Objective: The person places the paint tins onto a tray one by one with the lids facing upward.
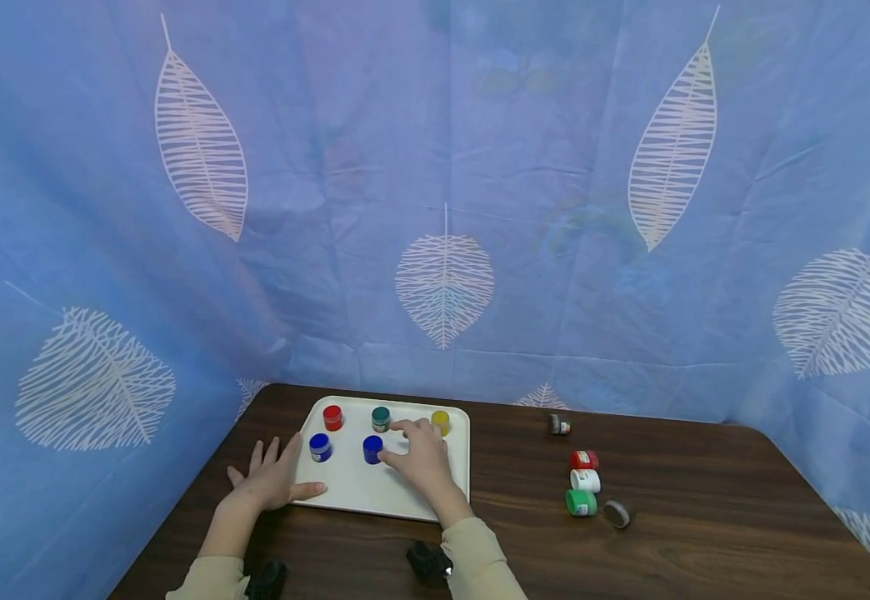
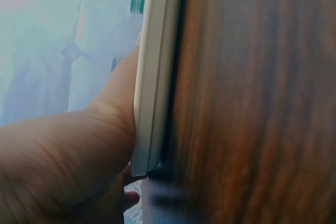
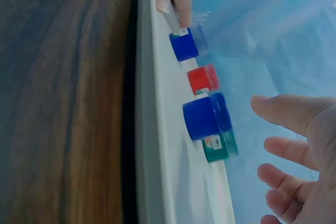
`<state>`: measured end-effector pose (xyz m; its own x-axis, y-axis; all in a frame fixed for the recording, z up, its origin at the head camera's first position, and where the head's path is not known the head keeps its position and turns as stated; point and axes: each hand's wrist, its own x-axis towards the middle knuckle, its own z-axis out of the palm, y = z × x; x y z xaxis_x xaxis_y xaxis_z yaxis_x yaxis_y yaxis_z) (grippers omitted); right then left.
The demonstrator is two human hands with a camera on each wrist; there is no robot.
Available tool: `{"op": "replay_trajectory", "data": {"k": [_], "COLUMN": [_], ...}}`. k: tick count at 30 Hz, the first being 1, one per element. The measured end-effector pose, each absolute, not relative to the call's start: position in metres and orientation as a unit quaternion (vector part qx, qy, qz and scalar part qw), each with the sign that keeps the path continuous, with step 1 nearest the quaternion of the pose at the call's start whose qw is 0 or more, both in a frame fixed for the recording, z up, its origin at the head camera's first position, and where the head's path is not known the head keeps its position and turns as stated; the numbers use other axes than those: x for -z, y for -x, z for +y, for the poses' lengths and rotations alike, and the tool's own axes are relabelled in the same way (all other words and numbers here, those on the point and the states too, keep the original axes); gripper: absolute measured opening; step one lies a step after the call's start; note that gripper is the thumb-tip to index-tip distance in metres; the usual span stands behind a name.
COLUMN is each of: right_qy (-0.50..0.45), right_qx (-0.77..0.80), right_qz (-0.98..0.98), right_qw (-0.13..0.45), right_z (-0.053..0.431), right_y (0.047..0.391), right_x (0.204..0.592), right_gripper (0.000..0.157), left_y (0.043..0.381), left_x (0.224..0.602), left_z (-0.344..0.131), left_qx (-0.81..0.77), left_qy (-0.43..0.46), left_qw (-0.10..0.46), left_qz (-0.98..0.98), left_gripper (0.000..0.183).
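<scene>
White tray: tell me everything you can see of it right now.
The white tray is rectangular, with rounded corners, a raised rim and a smooth, plastic-looking surface. It lies flat on the dark wood-grain table. A red jar, a green jar, a yellow jar and two blue jars stand on it. The left hand touches its left side near the front corner; the right hand hovers over its right part, apparently without touching it.
</scene>
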<state>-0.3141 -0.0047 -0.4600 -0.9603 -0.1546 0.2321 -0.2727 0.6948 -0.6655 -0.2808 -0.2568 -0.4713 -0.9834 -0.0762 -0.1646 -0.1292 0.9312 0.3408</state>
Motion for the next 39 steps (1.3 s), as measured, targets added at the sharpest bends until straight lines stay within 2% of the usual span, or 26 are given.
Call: {"op": "replay_trajectory", "data": {"k": [15, 22, 28, 39], "right_qy": [-0.106, -0.092, -0.089, -0.096], "right_qx": [-0.385, -0.395, -0.39, -0.362], "right_qz": [-0.906, -0.901, -0.903, -0.906], "right_qw": [0.142, 0.154, 0.155, 0.199], "right_z": [0.037, 0.06, 0.073, 0.097], "right_y": [0.293, 0.287, 0.281, 0.273], "right_x": [0.452, 0.447, 0.447, 0.44], "right_gripper": [0.037, 0.041, 0.038, 0.033], "left_y": [0.282, 0.282, 0.279, 0.283], "left_x": [0.47, 0.47, 0.472, 0.474], "left_z": [-0.255, -0.257, -0.262, -0.259], "left_qx": [-0.18, -0.18, -0.184, -0.186], "left_qy": [0.052, 0.053, 0.057, 0.052], "left_qw": [0.076, 0.081, 0.087, 0.082], "left_qz": [0.979, 0.979, 0.977, 0.978], "left_gripper": [0.123, 0.124, 0.124, 0.125]}}
